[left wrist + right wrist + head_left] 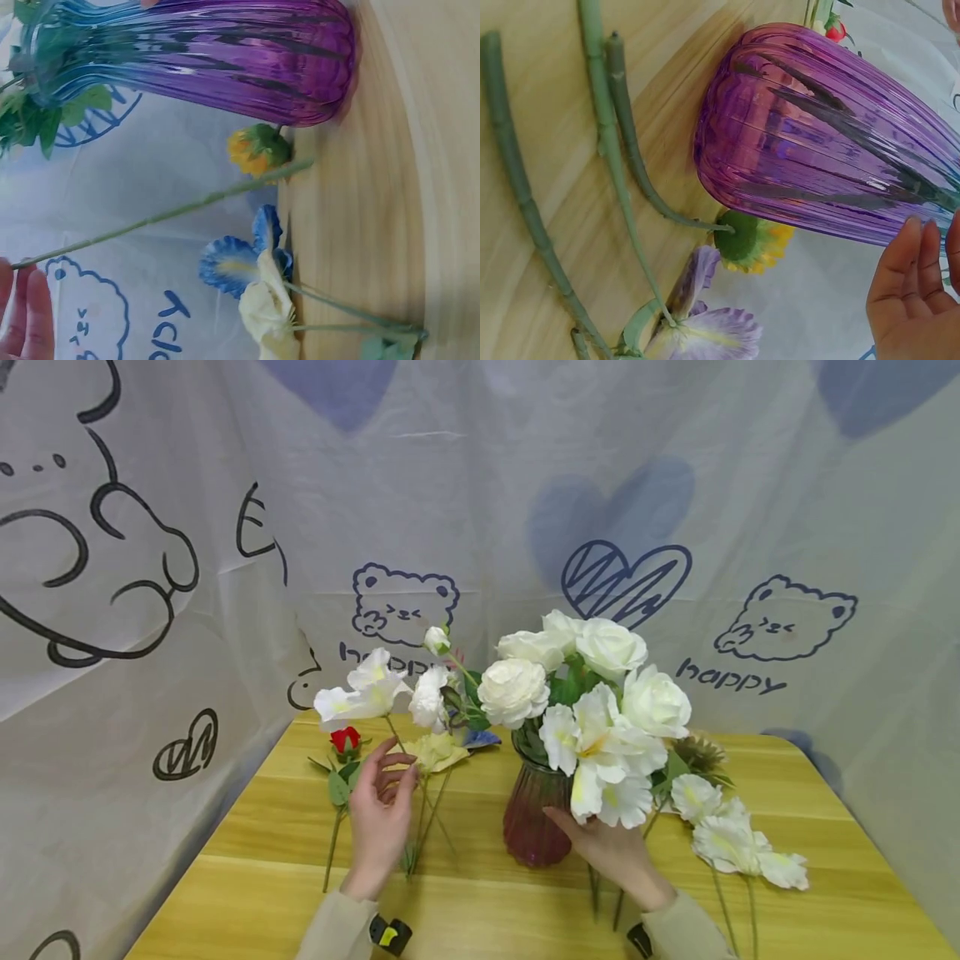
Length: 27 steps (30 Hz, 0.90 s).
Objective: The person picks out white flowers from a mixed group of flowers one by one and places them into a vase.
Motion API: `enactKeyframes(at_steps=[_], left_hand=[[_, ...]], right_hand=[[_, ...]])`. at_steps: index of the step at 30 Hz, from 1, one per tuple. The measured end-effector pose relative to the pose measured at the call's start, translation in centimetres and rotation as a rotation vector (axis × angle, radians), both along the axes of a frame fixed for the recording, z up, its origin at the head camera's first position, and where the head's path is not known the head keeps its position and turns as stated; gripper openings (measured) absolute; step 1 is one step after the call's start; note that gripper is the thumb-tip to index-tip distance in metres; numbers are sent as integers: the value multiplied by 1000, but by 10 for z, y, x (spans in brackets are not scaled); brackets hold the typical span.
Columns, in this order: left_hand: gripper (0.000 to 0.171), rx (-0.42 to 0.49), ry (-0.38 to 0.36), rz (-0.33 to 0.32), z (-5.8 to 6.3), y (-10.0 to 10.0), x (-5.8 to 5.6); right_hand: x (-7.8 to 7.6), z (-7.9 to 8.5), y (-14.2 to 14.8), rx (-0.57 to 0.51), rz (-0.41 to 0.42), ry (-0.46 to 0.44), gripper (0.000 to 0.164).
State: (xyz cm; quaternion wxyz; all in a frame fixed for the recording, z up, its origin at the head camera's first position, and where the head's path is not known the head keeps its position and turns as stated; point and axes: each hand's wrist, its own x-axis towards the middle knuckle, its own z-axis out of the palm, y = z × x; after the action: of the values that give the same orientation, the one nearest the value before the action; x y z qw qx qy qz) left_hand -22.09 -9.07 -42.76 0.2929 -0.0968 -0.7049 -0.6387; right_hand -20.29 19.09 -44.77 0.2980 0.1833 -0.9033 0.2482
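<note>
A white flower point(365, 692) stands upright in my left hand point(384, 810), its green stem point(157, 217) pinched between fingertips and pointing down left of the vase. The ribbed glass vase point(534, 827), purple low down and blue-green at its neck, stands on the table. White roses point(611, 647), a ruffled white flower point(600, 752) and green leaves fill its mouth. Dark stems show through its glass in the right wrist view. My right hand point(611, 856) holds the vase at its right side, fingertips against the glass below the neck; the flowers partly hide this hand.
On the table point(480, 914), a red rose point(345, 740), a pale yellow flower point(437, 752) and a blue flower point(229, 262) lie to the left. White ruffled flowers point(731, 839) lie at right, with a yellow flower point(757, 244) and a purple one point(712, 330) behind.
</note>
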Motion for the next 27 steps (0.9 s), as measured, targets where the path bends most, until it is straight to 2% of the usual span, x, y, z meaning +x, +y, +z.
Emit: enactKeyframes(at_steps=[3,6,9,13,16,19,27], left_hand=[[36,0,117,47,2,-3,2],[35,-6,208,63,9,-5,7],[35,3,319,54,17,-3,11],[38,26,471,23,29,4,15],[38,56,540,-11,42,10,19],[37,76,578,-36,56,18,23],[32,156,651,-97,96,39,23]], right_hand=[[3,1,2,-53,20,-101,73],[5,2,4,-147,39,-180,70],[9,11,2,-238,93,-150,65],[19,25,0,-353,185,-26,48],[23,26,2,-411,221,44,41],[24,23,7,-444,244,60,45],[14,3,21,-456,303,-2,49]])
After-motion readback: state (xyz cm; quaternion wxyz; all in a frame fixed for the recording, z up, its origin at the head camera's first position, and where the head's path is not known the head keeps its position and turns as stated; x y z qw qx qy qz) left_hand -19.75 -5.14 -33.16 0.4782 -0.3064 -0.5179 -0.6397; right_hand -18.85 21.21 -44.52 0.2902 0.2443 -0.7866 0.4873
